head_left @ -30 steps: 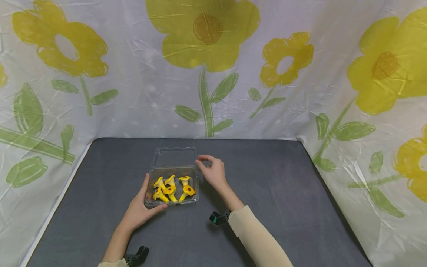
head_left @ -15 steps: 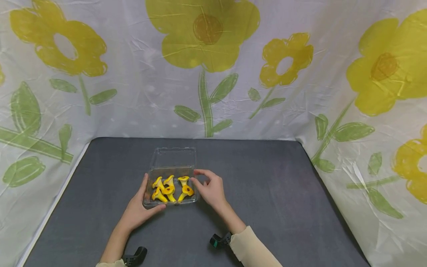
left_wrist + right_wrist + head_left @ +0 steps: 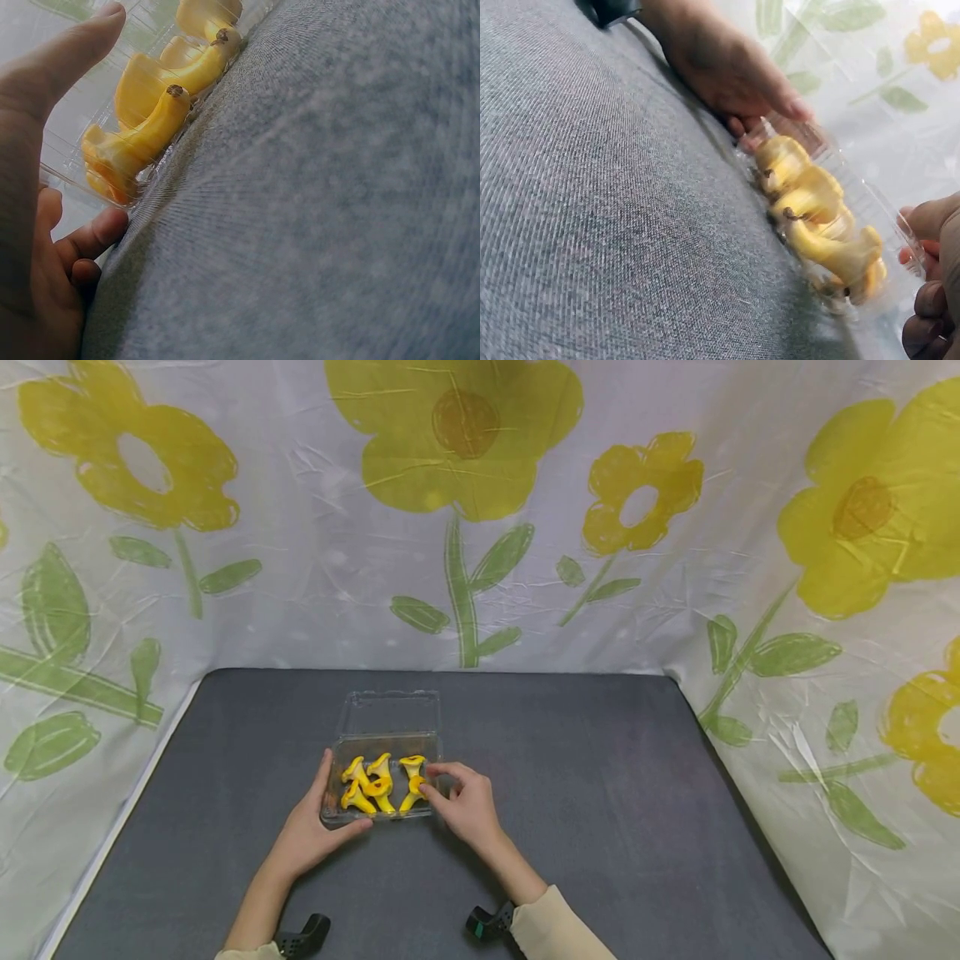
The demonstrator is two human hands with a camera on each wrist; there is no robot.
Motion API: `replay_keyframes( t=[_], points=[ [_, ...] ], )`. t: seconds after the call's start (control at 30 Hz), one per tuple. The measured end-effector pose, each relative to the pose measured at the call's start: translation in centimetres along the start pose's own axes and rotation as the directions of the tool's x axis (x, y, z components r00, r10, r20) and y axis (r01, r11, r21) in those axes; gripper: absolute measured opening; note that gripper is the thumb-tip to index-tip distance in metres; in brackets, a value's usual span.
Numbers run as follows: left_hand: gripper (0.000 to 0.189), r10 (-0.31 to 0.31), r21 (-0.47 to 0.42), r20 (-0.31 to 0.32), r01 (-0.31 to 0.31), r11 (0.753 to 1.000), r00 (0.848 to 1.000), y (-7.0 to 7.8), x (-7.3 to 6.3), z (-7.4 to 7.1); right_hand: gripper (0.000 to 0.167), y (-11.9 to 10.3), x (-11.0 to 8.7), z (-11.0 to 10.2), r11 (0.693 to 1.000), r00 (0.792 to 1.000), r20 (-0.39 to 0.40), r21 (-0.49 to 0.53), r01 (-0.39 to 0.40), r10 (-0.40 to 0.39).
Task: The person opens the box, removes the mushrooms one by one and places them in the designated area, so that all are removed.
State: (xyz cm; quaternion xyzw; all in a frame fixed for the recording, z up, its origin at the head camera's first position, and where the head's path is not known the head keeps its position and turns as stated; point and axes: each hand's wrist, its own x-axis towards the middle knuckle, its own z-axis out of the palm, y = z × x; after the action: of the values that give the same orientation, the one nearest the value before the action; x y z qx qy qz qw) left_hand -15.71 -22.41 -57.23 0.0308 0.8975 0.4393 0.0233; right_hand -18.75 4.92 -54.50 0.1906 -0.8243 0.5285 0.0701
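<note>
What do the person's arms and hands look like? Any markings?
Both hands, left and right, are bare: no gloves. Cream sleeves cover the forearms down toward the wrists. Each wrist has a black unit; the right one shows a small green patch.

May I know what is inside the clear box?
Six yellow mushrooms lie inside the box. In the head view, the right hand partly covers the front right one; whatever lies under them is hidden.

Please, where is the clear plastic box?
In the head view, the clear plastic box sits left of centre on the grey table, between the left hand and right hand.
</note>
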Motion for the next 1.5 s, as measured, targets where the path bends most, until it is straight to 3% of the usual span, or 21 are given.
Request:
replay_keyframes(
  t=[0.37,0.7,0.9,1.03,1.5],
  points=[
    [0.131,0.005,0.002,-0.002,-0.005,1.000,1.000,0.0,0.0,-0.1,0.020,-0.5,1.2,-0.1,0.987,0.988,0.153,-0.156,0.048,-0.023],
    [0.130,0.003,-0.003,-0.003,-0.003,1.000,1.000,0.2,0.0,0.0,0.016,-1.5,2.4,-0.3,0.950,0.971,0.231,-0.313,0.022,0.054],
    [0.130,-0.005,0.024,-0.017,0.005,1.000,1.000,0.0,-0.1,0.3,0.014,-2.0,2.5,-0.1,0.903,0.972,0.207,-0.429,-0.013,0.112],
    [0.130,-0.001,0.023,-0.021,0.002,1.000,1.000,0.0,-0.1,0.3,0.010,-2.2,2.2,0.0,0.883,0.982,0.168,-0.470,0.008,0.080],
    [0.130,0.011,0.008,-0.013,-0.011,1.000,1.000,0.3,-0.2,-0.1,0.012,-1.9,1.7,0.4,0.900,0.996,0.085,-0.432,0.061,-0.027]
  ],
)
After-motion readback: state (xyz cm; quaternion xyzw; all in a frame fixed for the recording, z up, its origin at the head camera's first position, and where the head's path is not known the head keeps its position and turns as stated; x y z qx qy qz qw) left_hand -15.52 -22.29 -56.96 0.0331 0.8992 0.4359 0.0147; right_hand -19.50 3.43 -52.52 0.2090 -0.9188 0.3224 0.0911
